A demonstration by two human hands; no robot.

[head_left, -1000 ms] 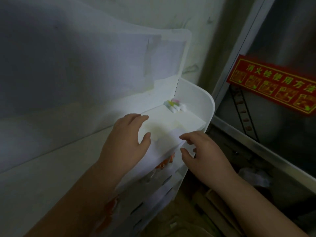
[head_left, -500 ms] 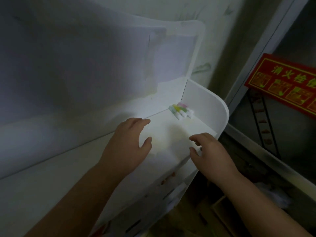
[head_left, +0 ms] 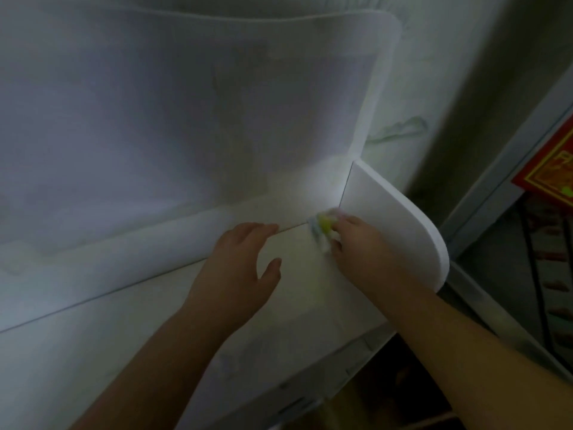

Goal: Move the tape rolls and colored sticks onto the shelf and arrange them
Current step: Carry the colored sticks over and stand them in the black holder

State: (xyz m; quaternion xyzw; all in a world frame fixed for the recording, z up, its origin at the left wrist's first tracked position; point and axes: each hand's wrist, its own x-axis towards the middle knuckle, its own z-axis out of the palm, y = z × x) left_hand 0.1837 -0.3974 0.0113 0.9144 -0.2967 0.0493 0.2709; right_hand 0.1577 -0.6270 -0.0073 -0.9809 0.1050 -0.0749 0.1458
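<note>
right hand (head_left: 356, 243) has its fingers curled onto the colored sticks (head_left: 322, 231), jammed in the shelf (head_left: 279, 321) back corner against the side panel (head_left: 393, 225), while left hand (head_left: 238, 268) rests flat and open on the bare stretch beside them

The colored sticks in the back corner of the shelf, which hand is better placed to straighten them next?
The right hand. Its fingers already touch the colored sticks in the corner beside the shelf side wall, though blur hides the grip. The left hand rests flat and open, apart from them.
</note>
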